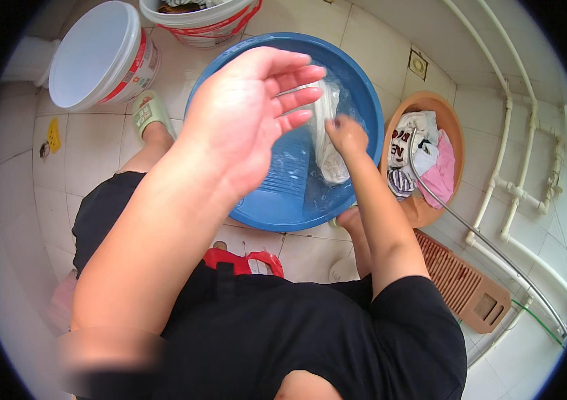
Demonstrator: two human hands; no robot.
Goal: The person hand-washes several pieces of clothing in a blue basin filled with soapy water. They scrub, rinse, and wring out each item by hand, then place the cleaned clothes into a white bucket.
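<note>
My left hand [250, 113] is raised close to the camera, with its fingers stretched out and nothing held in it. Below it stands a round blue basin [257, 212] with water and a ridged, washboard-like patch in its bottom. Wet white cloth [329, 163] lies bunched lengthwise in the basin's right half. At the edge of that cloth is my right hand [349, 137], its fingers curled in and closed on the fabric. The fingertips there are partly hidden. My left forearm covers part of the basin's left side.
To the right, an orange tub [420, 215] holds white, striped and pink clothes, with a grey hose [453, 212] across it. A brown washboard [460, 283] lies nearby. White buckets [90, 57] stand at the far left. White pipes [505, 147] run along the right wall.
</note>
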